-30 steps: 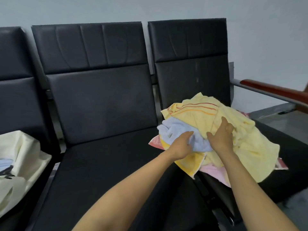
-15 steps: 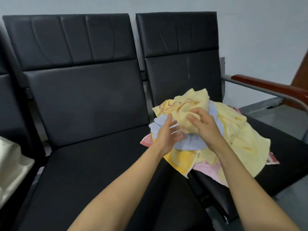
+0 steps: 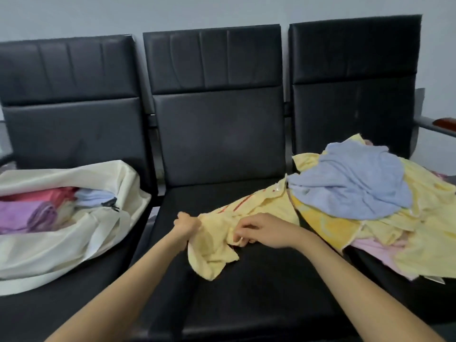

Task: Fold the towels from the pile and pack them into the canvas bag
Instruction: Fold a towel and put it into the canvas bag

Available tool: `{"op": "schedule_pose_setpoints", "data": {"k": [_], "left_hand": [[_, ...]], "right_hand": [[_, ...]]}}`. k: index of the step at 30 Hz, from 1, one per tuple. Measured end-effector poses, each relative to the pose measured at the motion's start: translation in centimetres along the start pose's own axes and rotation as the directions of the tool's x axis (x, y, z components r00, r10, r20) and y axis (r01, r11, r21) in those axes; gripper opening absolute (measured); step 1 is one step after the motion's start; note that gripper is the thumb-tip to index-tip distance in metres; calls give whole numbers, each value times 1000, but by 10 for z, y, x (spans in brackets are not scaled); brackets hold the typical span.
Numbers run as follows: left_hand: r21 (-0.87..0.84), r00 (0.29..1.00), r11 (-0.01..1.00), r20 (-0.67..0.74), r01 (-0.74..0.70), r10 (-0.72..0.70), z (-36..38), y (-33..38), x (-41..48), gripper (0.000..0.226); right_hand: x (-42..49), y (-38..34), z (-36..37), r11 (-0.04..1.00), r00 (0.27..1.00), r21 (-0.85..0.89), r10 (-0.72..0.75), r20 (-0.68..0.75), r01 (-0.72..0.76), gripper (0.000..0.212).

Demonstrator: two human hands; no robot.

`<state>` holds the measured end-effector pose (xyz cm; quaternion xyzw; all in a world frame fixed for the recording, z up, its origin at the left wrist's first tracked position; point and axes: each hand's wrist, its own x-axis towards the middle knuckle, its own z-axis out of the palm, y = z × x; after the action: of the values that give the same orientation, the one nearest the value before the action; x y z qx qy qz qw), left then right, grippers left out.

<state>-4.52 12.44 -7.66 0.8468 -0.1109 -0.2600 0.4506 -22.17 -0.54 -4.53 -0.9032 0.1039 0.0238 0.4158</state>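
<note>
Three black seats [image 3: 222, 144] line a grey wall. On the middle seat the left hand [image 3: 186, 224] grips a yellow towel [image 3: 214, 253] with curled fingers, and the right hand [image 3: 267, 232] pinches its edge. The pile [image 3: 357, 188] lies on the right seat, the canvas bag [image 3: 49, 250] on the left.

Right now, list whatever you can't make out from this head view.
- Head view, canvas bag: left end cut off by the frame edge; its wall hides what lies deeper inside.
- Head view, pile: right side cut off; the blue towel covers what lies beneath.
- Head view, left hand: fingers hidden behind the yellow towel it grips.
</note>
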Motion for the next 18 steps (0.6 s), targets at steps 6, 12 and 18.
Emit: {"op": "schedule_pose_setpoints", "data": {"k": [6, 12, 18], "left_hand": [[278, 882, 838, 180, -469, 435, -14, -33, -21, 36], [659, 831, 526, 307, -537, 463, -2, -53, -7, 49], [779, 810, 510, -4, -366, 587, -39, -47, 12, 55]], "right_hand": [[37, 26, 16, 898, 972, -376, 191, -134, -228, 55], [55, 43, 29, 800, 960, -533, 191, -206, -274, 25], [51, 32, 24, 927, 985, -341, 122, -125, -158, 25]]}}
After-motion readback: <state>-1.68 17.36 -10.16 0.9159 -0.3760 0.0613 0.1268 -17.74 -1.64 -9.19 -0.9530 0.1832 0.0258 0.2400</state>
